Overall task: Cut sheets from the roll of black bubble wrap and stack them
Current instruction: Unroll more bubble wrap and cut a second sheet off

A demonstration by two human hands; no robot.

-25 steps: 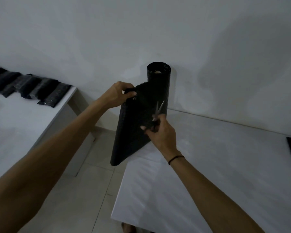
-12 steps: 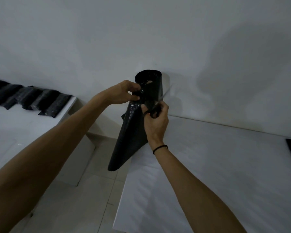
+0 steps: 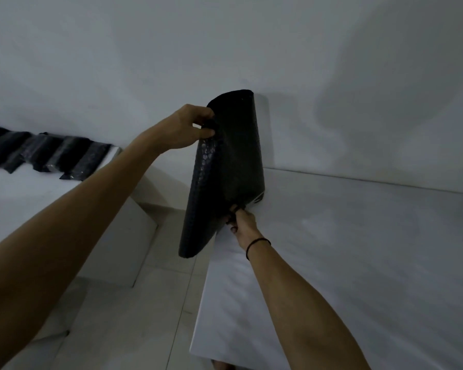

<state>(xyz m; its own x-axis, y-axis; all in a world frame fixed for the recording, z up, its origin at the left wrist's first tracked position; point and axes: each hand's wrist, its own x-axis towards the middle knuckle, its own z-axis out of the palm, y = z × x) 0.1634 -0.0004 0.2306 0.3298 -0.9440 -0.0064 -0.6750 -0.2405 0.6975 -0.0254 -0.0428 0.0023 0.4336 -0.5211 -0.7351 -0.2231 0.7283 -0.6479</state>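
On my feed the left hand's (image 3: 183, 126) fingertips (image 3: 208, 132) pinch the top corner of the loose sheet of black bubble wrap (image 3: 201, 209), thumb and forefinger closed on its edge just beside the top of the roll. The right hand's (image 3: 242, 222) fingers are curled round dark loops that I take for the handles of a pair of scissors (image 3: 231, 219) – the blades are hidden behind the wrap, so I cannot tell how they stand. That hand sits at the sheet's lower edge, touching the foot of the upright black bubble-wrap roll (image 3: 238, 145). A thin black wristband (image 3: 258, 243) circles the right wrist.

The roll stands on the far left corner of the white table (image 3: 358, 249), close to the pale wall (image 3: 332, 76). Its loose sheet hangs down past the table's edge – over the pale tiled floor (image 3: 123, 316). Well apart to the left, a second white table (image 3: 24, 198) carries a row of black bubble-wrap pieces (image 3: 51, 156) along the wall.
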